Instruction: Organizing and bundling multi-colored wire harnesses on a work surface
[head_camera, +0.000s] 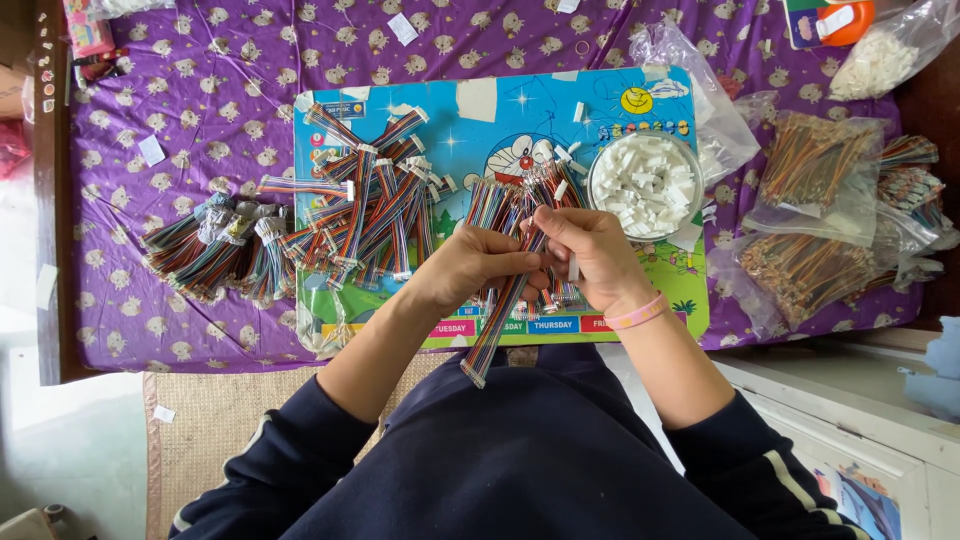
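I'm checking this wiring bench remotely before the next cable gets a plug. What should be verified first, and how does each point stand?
1. Both hands on one ribbon cable: ok, left hand and right hand pinch it.
2. Cable end at the fingers: cannot tell, hidden.
3. Bowl of white plugs beside the right hand: ok, full.
4. Loose cables ahead of the hands: ok.
5. Finished pile kept apart, left: ok.

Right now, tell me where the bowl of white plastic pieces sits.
In the head view, the bowl sits on the blue mat's right end, just above the right hand and left of the bagged wires.
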